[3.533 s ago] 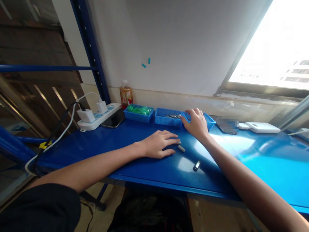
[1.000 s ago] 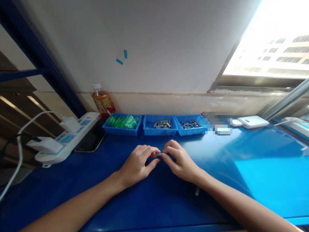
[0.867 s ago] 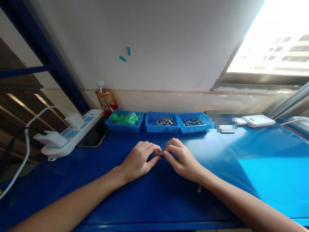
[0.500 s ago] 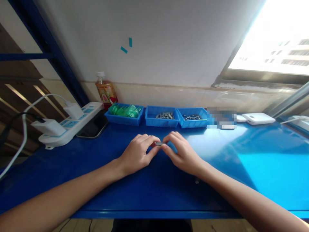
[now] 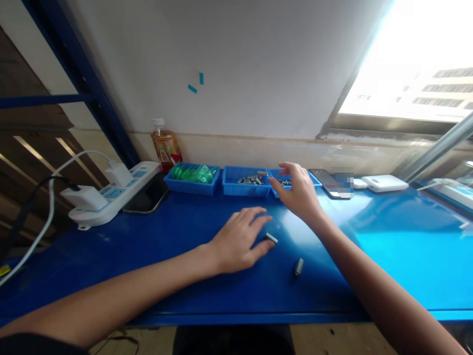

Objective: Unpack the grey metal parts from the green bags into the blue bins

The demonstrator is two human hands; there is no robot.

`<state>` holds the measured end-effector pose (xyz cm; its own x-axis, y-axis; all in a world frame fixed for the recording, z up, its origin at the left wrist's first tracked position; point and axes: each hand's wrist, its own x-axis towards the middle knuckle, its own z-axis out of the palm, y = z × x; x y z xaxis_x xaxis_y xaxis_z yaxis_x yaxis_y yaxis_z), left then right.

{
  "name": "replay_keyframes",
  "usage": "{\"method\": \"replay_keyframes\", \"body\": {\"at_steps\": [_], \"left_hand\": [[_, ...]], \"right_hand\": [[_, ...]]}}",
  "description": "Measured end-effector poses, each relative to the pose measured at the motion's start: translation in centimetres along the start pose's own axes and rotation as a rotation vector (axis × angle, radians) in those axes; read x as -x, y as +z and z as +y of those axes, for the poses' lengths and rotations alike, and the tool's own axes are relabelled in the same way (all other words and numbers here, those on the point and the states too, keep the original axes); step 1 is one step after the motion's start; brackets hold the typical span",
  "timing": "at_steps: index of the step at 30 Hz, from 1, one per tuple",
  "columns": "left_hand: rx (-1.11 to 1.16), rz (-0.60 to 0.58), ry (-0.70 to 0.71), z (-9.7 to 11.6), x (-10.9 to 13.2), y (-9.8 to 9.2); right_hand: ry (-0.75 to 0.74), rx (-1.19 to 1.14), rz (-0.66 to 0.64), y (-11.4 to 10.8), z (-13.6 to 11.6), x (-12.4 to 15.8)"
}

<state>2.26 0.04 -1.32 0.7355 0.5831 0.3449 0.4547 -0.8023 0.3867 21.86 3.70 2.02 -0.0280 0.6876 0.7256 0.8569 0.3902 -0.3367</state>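
My left hand [image 5: 242, 241] hovers low over the blue table with fingers spread. A small grey metal block [image 5: 271, 238] is by its thumb tip; I cannot tell whether they touch. My right hand [image 5: 297, 192] is reaching to the bins at the back, thumb and fingers apart. Just left of its fingertips, a small metal piece [image 5: 262, 173] appears over the right end of the middle blue bin [image 5: 246, 190]; whether it is in the air or resting is unclear. Another grey metal block [image 5: 298, 266] lies on the table nearer the front edge.
Similar metal parts fill the middle bin and the right blue bin [image 5: 314, 181], partly hidden by my hand. The left blue bin [image 5: 192, 186] holds green plastic. A power strip [image 5: 92, 213], phone [image 5: 148, 195] and bottle [image 5: 165, 146] stand left; a white box [image 5: 386, 183] lies right.
My hands have parted from the small metal piece they both pinched. The right hand moved up to the bins, opening; the left moved slightly right and opened. Two blocks on the table are now uncovered.
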Motion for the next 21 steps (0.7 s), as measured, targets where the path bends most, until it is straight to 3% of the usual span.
{"method": "replay_keyframes", "body": {"at_steps": [4, 8, 11, 15, 18, 21], "left_hand": [[-0.026, -0.178, 0.284, 3.4, -0.9, 1.7], [-0.043, -0.318, 0.331, 3.9, -2.0, 2.7], [-0.062, -0.298, 0.329, 2.4, -2.2, 2.5], [-0.094, -0.234, 0.305, -1.0, -1.4, 1.0], [-0.107, -0.096, 0.174, -3.8, -0.4, -0.7], [-0.086, -0.056, 0.03, -6.2, 0.3, -1.7]], "right_hand": [[0.17, -0.03, -0.024, -1.1, 2.1, 1.3], [0.241, -0.108, -0.081, -0.6, 2.4, 2.5], [0.171, -0.117, -0.142, 0.4, 2.0, 2.7], [0.08, -0.17, -0.221, 1.1, 1.0, 3.3], [0.03, -0.215, -0.303, 1.1, -0.1, 3.8], [-0.018, -0.25, -0.399, 1.5, -0.8, 4.0]]}}
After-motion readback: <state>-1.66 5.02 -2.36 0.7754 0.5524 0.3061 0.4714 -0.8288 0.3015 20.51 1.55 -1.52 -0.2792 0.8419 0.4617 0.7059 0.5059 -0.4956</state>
